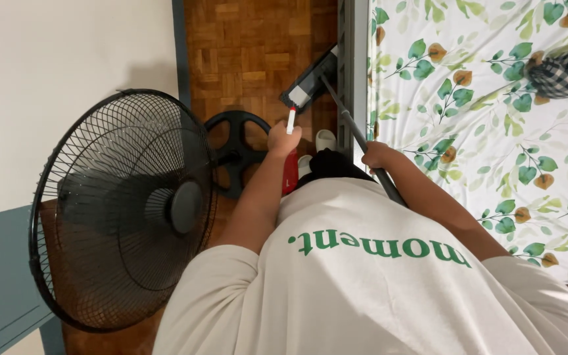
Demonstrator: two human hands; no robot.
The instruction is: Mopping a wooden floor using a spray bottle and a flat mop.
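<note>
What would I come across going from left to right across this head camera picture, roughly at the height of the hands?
Black standing fan → its round black base on the wood floor → left hand holding a red spray bottle → right hand gripping the mop handle → leaf-patterned bed sheet.

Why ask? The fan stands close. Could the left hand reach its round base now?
Probably only to touch: the base lies beside the left hand, nothing between, but that hand is gripping a red spray bottle.
</note>
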